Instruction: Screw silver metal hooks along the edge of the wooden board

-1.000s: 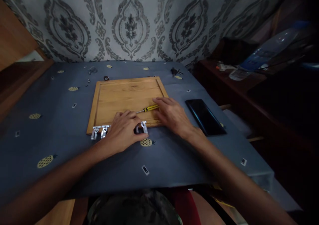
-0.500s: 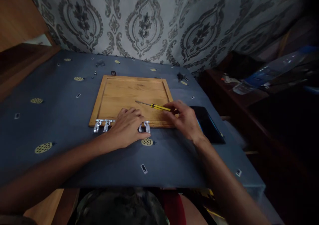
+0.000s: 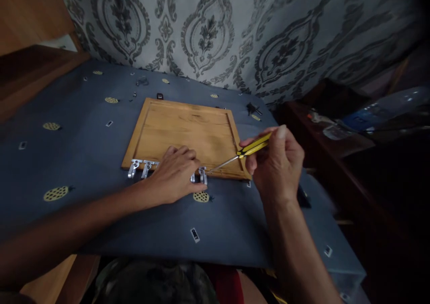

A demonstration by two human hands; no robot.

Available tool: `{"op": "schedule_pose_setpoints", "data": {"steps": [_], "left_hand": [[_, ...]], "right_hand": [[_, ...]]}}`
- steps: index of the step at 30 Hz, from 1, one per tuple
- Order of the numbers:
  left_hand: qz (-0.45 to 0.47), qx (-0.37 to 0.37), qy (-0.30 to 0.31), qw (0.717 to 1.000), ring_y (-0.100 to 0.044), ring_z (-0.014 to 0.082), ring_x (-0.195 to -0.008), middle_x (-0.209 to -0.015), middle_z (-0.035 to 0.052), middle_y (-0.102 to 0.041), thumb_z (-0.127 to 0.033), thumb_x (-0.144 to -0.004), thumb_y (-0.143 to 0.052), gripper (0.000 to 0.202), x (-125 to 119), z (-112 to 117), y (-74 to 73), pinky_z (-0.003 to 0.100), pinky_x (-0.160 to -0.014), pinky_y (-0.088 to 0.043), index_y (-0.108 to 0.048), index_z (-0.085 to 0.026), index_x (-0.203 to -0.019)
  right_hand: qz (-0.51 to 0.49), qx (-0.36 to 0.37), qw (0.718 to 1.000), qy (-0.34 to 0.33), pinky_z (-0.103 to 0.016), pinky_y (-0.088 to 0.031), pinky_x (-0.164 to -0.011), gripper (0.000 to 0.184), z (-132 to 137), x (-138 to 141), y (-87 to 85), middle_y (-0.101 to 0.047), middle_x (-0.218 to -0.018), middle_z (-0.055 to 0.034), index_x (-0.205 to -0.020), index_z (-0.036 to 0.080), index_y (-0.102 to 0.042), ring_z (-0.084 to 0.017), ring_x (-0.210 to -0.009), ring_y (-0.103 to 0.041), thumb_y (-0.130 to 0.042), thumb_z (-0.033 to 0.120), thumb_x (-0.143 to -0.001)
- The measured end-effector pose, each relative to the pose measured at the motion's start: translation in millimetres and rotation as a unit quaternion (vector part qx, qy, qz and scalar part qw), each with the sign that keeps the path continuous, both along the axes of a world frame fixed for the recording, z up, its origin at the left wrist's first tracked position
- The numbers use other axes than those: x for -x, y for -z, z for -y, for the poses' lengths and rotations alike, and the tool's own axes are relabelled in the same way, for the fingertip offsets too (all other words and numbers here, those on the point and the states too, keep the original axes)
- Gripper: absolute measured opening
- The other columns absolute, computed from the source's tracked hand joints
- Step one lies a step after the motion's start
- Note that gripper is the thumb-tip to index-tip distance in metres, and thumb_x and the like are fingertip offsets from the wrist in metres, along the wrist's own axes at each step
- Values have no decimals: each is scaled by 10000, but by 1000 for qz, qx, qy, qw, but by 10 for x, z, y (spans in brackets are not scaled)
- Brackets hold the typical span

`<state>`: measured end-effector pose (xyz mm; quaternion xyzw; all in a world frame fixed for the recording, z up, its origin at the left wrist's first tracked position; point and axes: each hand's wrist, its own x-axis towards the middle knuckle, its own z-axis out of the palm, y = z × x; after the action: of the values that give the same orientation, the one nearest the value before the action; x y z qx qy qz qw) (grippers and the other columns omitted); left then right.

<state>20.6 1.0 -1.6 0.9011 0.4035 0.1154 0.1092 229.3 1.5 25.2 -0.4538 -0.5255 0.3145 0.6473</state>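
1. Blue cloth with yellow dotted patches covered the desk (image 3: 77,160) and spread out to the left of the wooden board (image 3: 188,129), which lay flat near the desk's middle.
2. Two silver brackets (image 3: 141,167) sat side by side at the board's near-left corner and hung over its near edge onto the cloth.
3. Just right of them, the left hand (image 3: 176,174) lay palm down across the board's near edge. Its fingers (image 3: 183,154) were pressed together and bent onto the wood. Whether anything was held beneath them could not be told.
4. A third bracket (image 3: 200,176) stood at the board's near edge, touching the tip of the left thumb.
5. A yellow-handled screwdriver (image 3: 251,148) slanted over the board's near-right corner, with its handle raised to the right and its thin steel tip down just beside the third bracket.
6. The right hand (image 3: 277,162) hung at the board's right edge, clear of the cloth. Its fingers (image 3: 253,162) and thumb pinched the screwdriver's handle.
7. A dark flat slab (image 3: 302,196) lay on the cloth to the right of the board, mostly hidden behind the right wrist.
8. Beyond the board's far-right corner lay a small black object (image 3: 252,110), too small to make out.
9. Well to the right of the board, off the desk, a clear plastic bottle (image 3: 386,109) lay on dark wooden furniture.
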Motion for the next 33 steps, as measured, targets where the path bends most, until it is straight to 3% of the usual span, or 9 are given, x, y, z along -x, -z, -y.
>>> {"op": "schedule_pose_setpoints", "data": {"steps": [5,9,11,18,33], "left_hand": [[-19,-8,-4,1000,-598,281,-1012,-961,61,-687,-506,-822,-820,352,-10,-1,11,398,-862,-400,-738,-176,-910],[-14,-10,-4,1000,-594,277,-997,-933,58,-674,-500,-820,-820,342,-16,-1,24,398,-863,-398,-742,-176,-898],[-9,-7,-1,1000,-590,279,-1001,-932,62,-672,-487,-837,-804,325,-16,-3,25,402,-862,-399,-742,-173,-892],[-1,4,-8,1000,-591,292,-1024,-963,70,-675,-457,-830,-816,301,-27,2,3,419,-872,-395,-737,-172,-882],[-33,17,-7,999,-594,286,-1028,-978,66,-672,-472,-826,-830,335,-38,7,-50,408,-878,-399,-728,-162,-902]], "right_hand": [[-19,-4,1000,-14,-222,-467,-443,299,42,-68,84,-754,-877,-18,-927,218,-706,-73,-495,-567,-844,453,-803],[41,-53,997,49,-237,-432,-382,300,168,20,59,-725,-806,-5,-861,219,-704,-68,-414,-505,-774,510,-869],[65,-56,995,58,-233,-437,-374,321,222,64,77,-715,-785,-3,-862,223,-687,-82,-432,-541,-751,537,-882],[124,-44,991,27,-241,-535,-418,317,263,110,140,-737,-831,-6,-908,226,-634,-90,-451,-604,-674,539,-943],[124,-35,992,-14,-217,-546,-457,267,238,145,203,-733,-853,10,-930,212,-640,-73,-485,-638,-663,474,-972]]}}
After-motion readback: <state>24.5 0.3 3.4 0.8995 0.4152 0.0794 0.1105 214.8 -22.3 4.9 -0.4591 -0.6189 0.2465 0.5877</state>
